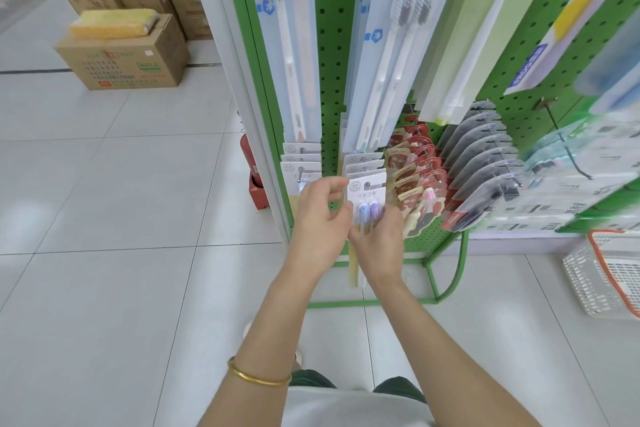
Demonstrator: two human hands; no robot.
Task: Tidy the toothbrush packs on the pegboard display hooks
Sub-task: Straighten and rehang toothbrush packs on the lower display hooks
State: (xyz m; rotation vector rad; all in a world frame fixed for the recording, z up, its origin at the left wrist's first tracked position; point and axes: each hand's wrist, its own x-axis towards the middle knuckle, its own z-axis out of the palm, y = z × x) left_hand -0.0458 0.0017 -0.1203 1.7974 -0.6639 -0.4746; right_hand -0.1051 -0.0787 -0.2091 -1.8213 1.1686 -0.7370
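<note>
We hold the white card toothbrush pack with two purple brush heads [367, 197] upright, its long axis running top to bottom, just near of the matching white packs [363, 165] hanging on a low hook of the green perforated pegboard [332, 45]. Our left hand [320, 218] pinches the card's upper left edge with curled fingers. Our right hand [379, 243] grips it lower down, so the top hang hole leads toward the hook.

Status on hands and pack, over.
Left hand grips white toothbrush pack at left edge. Right hand holds its lower part. Red packs hang close alongside.
</note>
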